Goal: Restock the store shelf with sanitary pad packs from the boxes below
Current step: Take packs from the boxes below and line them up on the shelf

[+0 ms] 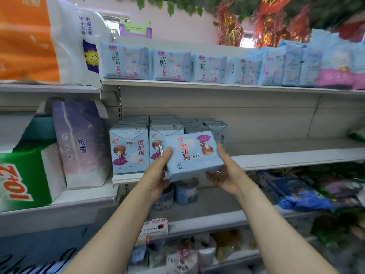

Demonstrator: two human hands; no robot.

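Observation:
A light blue sanitary pad pack (192,155) with a cartoon girl printed upside down is held in front of the middle shelf (276,159). My left hand (158,173) grips its left end, thumb on the front. My right hand (225,173) holds its right end from below, thumb on the side. Just behind it, matching packs (129,149) stand upright in rows at the left end of that shelf. The boxes below are not in view.
The top shelf (197,84) carries a row of pale blue packs (124,63). Large tissue bundles (79,141) fill the left bay. Two small tins (186,191) stand on the lower shelf, with dark blue bags (296,192) to the right. The middle shelf's right part is bare.

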